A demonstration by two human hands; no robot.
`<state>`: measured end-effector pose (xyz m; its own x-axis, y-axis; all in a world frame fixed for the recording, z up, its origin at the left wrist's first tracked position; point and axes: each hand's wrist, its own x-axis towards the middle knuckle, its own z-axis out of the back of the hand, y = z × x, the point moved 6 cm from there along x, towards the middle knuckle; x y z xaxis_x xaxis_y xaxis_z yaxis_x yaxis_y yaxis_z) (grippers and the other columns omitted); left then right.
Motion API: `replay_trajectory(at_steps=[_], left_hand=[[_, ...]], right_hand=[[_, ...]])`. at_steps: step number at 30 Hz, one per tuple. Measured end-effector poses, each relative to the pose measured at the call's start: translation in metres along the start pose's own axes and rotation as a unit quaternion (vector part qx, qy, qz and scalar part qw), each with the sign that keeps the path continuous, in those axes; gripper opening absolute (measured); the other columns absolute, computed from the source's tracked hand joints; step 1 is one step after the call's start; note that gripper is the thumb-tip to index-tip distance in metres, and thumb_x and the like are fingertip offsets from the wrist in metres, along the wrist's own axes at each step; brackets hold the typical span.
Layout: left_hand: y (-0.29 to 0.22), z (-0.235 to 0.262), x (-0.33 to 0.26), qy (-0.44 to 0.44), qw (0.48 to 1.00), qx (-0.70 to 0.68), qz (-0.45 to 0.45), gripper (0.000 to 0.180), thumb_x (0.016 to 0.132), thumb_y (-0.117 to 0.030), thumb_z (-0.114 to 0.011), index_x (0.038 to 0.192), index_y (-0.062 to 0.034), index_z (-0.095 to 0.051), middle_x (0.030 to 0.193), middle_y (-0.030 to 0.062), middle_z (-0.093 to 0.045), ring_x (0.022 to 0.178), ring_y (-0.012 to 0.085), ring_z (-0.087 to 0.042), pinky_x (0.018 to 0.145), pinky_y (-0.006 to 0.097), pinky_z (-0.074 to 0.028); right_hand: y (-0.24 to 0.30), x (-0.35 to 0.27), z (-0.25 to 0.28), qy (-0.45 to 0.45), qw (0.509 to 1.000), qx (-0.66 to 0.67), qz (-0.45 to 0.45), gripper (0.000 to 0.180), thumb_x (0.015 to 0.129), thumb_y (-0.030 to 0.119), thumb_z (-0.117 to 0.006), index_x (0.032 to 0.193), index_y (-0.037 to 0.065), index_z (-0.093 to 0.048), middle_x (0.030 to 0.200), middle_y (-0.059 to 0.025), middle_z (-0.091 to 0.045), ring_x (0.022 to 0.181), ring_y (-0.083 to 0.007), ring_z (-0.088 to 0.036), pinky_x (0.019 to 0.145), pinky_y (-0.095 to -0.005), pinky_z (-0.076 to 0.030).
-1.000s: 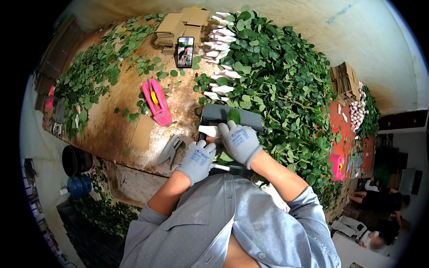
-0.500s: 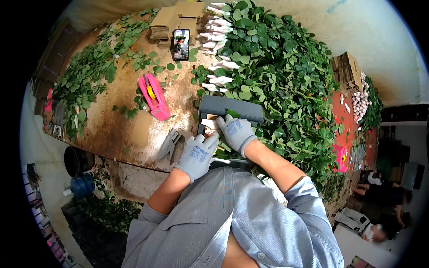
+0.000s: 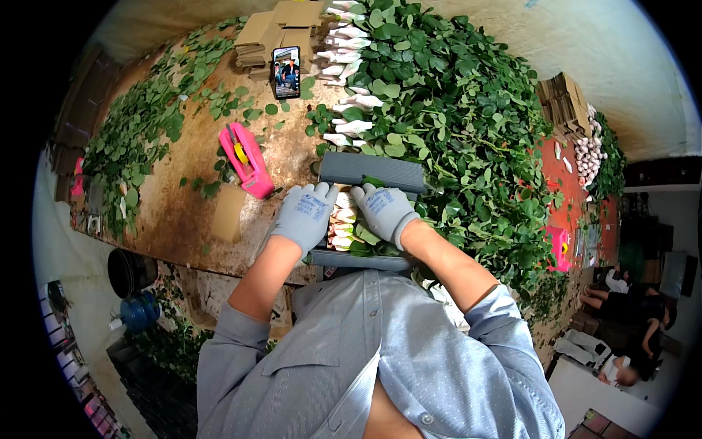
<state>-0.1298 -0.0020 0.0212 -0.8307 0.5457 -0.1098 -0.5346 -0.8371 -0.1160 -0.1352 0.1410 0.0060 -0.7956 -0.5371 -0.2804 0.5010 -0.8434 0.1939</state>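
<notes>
A bunch of roses [image 3: 342, 228], with pale, red-tinged heads and green leaves, lies between the raised walls of a dark grey holder [image 3: 373, 170]. At the head end of the bunch is my left hand [image 3: 304, 215], grey-gloved, with its fingers bent over the far left edge. My right hand [image 3: 383, 213], in a matching glove, presses on the leafy side with its fingers curled forward. Tan cardboard shows in the narrow gap between the two hands. Fingertips on both hands are partly hidden.
A pink tape dispenser [image 3: 247, 161] and a cardboard piece [image 3: 229, 213] lie left on the table. Behind them are a phone [image 3: 286, 72] and stacked cardboard [image 3: 274, 38]. Leafy stems with white-wrapped heads [image 3: 352, 127] fill the right. Other people [image 3: 635, 311] are at far right.
My left hand has moved forward and left off the middle of the bunch, so more rose heads show. My right hand has shifted slightly. The grey object beside the holder is now mostly hidden.
</notes>
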Motion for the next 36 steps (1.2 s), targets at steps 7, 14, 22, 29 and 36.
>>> replay_trajectory(at_steps=[7, 14, 22, 29, 36], left_hand=[[-0.003, -0.014, 0.014, 0.036, 0.998, 0.060, 0.004, 0.022, 0.089, -0.011, -0.057, 0.109, -0.0091, -0.064, 0.102, 0.0111, -0.064, 0.090, 0.0281, -0.068, 0.075, 0.044, -0.054], [0.004, -0.014, 0.011, 0.004, 0.997, 0.071, -0.029, 0.012, 0.089, -0.014, -0.056, 0.097, -0.0119, -0.064, 0.094, 0.0082, -0.065, 0.087, 0.0264, -0.069, 0.072, 0.043, -0.054], [0.037, 0.001, -0.012, -0.001, 0.995, 0.092, 0.041, 0.010, 0.087, -0.013, -0.057, 0.094, -0.0129, -0.064, 0.093, 0.0074, -0.063, 0.086, 0.0254, -0.069, 0.071, 0.042, -0.055], [0.118, -0.053, -0.137, 0.245, 0.960, 0.076, 0.115, 0.019, 0.088, -0.017, -0.060, 0.103, -0.0094, -0.069, 0.099, 0.0117, -0.070, 0.093, 0.0325, -0.070, 0.084, 0.046, -0.054], [0.102, -0.067, -0.199, 0.393, 0.898, -0.004, 0.198, 0.037, 0.092, -0.030, -0.061, 0.119, -0.0053, -0.068, 0.121, 0.0160, -0.068, 0.115, 0.0322, -0.064, 0.099, 0.046, -0.049]], right_hand=[[0.000, 0.002, -0.002, 0.000, 1.000, -0.026, 0.009, 0.032, 0.095, 0.017, -0.055, 0.125, 0.005, -0.054, 0.107, -0.0180, -0.066, 0.090, -0.0364, -0.070, 0.074, -0.0466, -0.057], [-0.001, 0.002, -0.007, -0.014, 0.999, -0.038, -0.005, 0.031, 0.095, 0.012, -0.053, 0.125, 0.006, -0.057, 0.112, -0.0166, -0.066, 0.092, -0.0342, -0.072, 0.073, -0.0456, -0.057], [-0.003, 0.003, -0.011, -0.031, 0.999, -0.030, -0.021, 0.029, 0.096, 0.013, -0.053, 0.124, 0.006, -0.056, 0.109, -0.0163, -0.066, 0.091, -0.0336, -0.072, 0.072, -0.0455, -0.058], [0.004, 0.005, -0.006, -0.016, 0.999, -0.041, -0.005, 0.029, 0.096, 0.013, -0.054, 0.124, 0.007, -0.055, 0.107, -0.0162, -0.067, 0.091, -0.0341, -0.072, 0.071, -0.0465, -0.058], [0.010, 0.004, -0.003, -0.025, 0.998, -0.061, -0.001, 0.032, 0.095, 0.013, -0.055, 0.127, 0.007, -0.055, 0.104, -0.0167, -0.066, 0.087, -0.0333, -0.072, 0.069, -0.0463, -0.056]])
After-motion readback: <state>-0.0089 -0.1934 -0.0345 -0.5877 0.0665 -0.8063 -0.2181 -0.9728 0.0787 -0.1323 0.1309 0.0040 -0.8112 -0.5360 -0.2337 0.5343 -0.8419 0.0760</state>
